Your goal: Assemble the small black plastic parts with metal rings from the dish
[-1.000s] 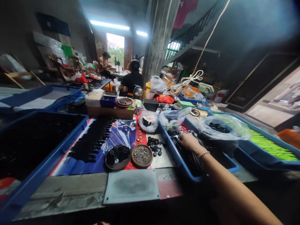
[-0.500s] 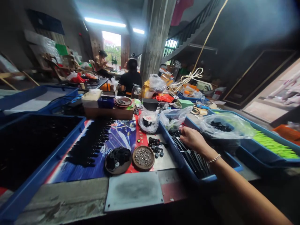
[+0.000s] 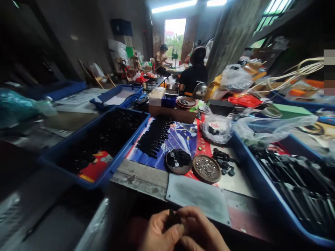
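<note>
At the bottom centre my left hand [image 3: 159,232] pinches a small dark piece [image 3: 173,219], whose kind I cannot make out. From the other side my right hand [image 3: 200,228] closes its fingers round the same piece, and the two hands touch. Just beyond them lies a pale metal plate [image 3: 196,197] at the table's front edge. Behind it stand a round dish of small silvery metal parts [image 3: 206,168] and a dish of black pieces [image 3: 179,159]. Several small black round-headed parts [image 3: 226,163] lie beside the dishes.
Long black parts fill a blue bin [image 3: 277,209] on the right. Another blue bin [image 3: 104,179] on the left holds black pieces and a red packet. A row of black pieces [image 3: 154,136] lies on the printed sheet. Two people sit farther back.
My right hand has left the right-hand blue bin and come down to the front, meeting my left hand, which has come into view. The view has swung left.
</note>
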A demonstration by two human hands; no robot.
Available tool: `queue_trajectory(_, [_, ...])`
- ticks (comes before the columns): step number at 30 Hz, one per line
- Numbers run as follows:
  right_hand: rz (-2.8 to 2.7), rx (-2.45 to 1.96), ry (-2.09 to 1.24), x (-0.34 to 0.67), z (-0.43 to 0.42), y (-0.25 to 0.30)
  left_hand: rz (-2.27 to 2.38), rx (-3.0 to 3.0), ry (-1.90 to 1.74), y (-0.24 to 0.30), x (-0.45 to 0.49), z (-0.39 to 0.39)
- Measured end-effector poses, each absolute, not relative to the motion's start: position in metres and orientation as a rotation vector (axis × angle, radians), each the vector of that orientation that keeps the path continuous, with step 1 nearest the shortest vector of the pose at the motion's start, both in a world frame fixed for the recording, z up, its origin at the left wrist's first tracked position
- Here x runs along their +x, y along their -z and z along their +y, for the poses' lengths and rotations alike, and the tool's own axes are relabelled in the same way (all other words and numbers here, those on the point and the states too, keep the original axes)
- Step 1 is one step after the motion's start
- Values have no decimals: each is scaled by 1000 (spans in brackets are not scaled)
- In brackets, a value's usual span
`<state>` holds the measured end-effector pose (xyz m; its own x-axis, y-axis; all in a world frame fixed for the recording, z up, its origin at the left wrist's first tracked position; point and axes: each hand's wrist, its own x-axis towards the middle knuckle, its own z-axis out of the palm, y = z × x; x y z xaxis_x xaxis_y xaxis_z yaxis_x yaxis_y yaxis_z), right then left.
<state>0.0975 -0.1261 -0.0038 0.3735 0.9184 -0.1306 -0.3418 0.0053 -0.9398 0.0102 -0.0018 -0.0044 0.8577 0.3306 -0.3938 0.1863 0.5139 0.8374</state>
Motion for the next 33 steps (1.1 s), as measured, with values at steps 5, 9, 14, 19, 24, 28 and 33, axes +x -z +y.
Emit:
queue_trajectory(5, [-751, -1212, -1110, 89, -118, -6, 497, 1146, -57, 2, -10, 16])
queue_trajectory(9, [-919, -1677, -750, 137, -136, -19, 559, 1129, -70, 10, -19, 19])
queue_trajectory(14, [-755, -2028, -253, 222, -151, -9, 585, 1075, 28, 15, -23, 17])
queue_trajectory(19, [-1027, -2136, -179, 247, -124, -1, 560, 975, 8, 21, -17, 6])
queue_trajectory(24, [-1279, -2175, -273, 241, -76, -3, 556, 1017, 114, 21, -12, 5])
queue_trajectory(28, [-1376, -2282, -289, 247, -50, -2, 566, 1061, 66, 28, -13, 7])
queue_trajectory(33, [-1401, -2393, -279, 250, -39, 1, 663, 1078, -18, 38, -13, 12])
